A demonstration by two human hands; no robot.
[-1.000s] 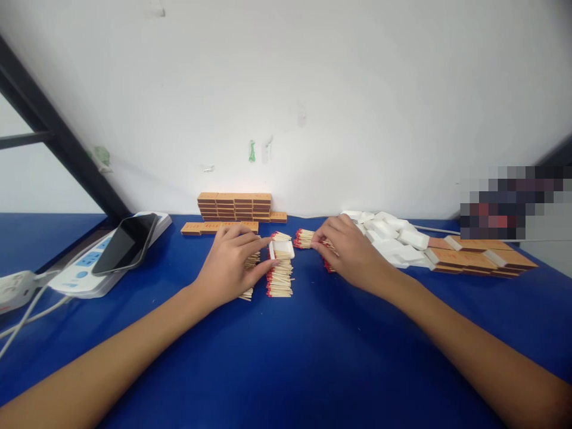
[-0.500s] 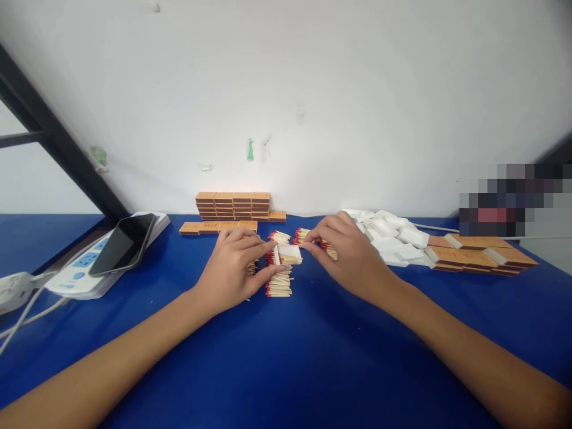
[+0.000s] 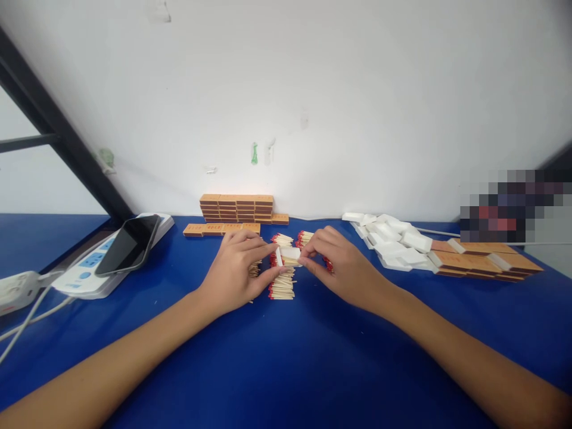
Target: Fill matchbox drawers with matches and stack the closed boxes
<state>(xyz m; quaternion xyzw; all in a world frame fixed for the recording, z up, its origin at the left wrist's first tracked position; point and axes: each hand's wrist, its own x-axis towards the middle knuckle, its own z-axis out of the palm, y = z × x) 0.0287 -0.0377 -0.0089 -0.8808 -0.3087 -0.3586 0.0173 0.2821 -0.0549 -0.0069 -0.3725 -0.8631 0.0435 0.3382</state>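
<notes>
A small white matchbox tray point(image 3: 289, 254) is held between both hands, above rows of red-tipped matches point(image 3: 282, 288) on the blue table. My left hand point(image 3: 239, 262) grips the tray's left end between thumb and fingers. At the opposite end, the thumb and fingertips of my right hand point(image 3: 333, 256) pinch the tray. Pale matchsticks show at the tray's near side; whether they lie inside it I cannot tell. Further matches point(image 3: 305, 238) lie behind the tray and partly under both hands.
Closed matchboxes point(image 3: 236, 208) are stacked against the wall, with a short row in front. White trays point(image 3: 388, 238) are heaped at right beside orange matchbox sleeves point(image 3: 473, 262). At left, a phone point(image 3: 129, 244) rests on a power strip point(image 3: 84, 280) with cables.
My right fingertips have come down and left onto the tray's right end. The left hand keeps its grip. The whole view has shifted slightly.
</notes>
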